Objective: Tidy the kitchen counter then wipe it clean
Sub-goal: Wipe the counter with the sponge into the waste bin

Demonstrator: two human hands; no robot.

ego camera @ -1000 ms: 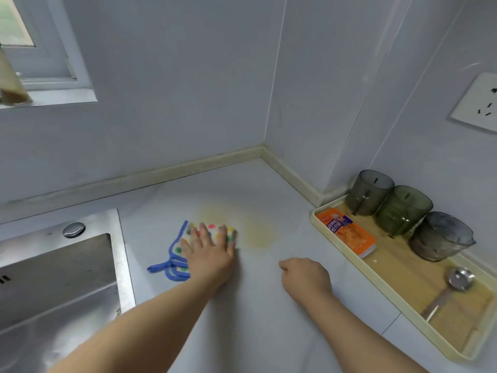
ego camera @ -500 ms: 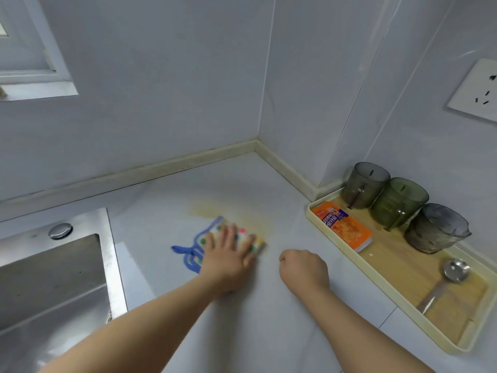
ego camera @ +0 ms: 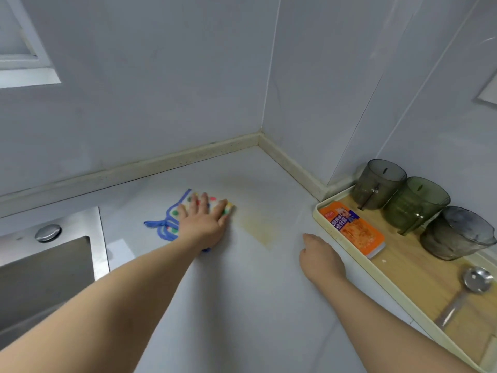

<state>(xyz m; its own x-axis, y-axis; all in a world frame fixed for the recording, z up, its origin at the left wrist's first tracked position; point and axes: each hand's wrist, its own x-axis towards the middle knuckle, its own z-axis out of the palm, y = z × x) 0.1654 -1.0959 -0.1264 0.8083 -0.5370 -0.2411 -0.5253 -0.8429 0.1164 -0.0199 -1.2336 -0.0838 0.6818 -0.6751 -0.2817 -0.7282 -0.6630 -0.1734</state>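
Observation:
My left hand (ego camera: 203, 224) lies flat, fingers spread, pressing a white cloth (ego camera: 172, 215) with coloured dots and a blue border onto the pale counter (ego camera: 242, 305). A yellowish stain (ego camera: 262, 228) marks the counter just right of the cloth. My right hand (ego camera: 320, 258) rests as a loose fist on the counter, close to the left rim of the cream tray (ego camera: 321, 215), holding nothing.
The tray holds an orange snack packet (ego camera: 352, 228), three tinted cups (ego camera: 415, 203) along the wall, and a metal spoon (ego camera: 468, 289). A steel sink (ego camera: 45, 270) with a round plug (ego camera: 48, 232) sits at the left. Walls meet in a corner behind.
My left hand slid the cloth right onto the stain, then back left, leaving the stain exposed beside it. My right hand stayed near the tray.

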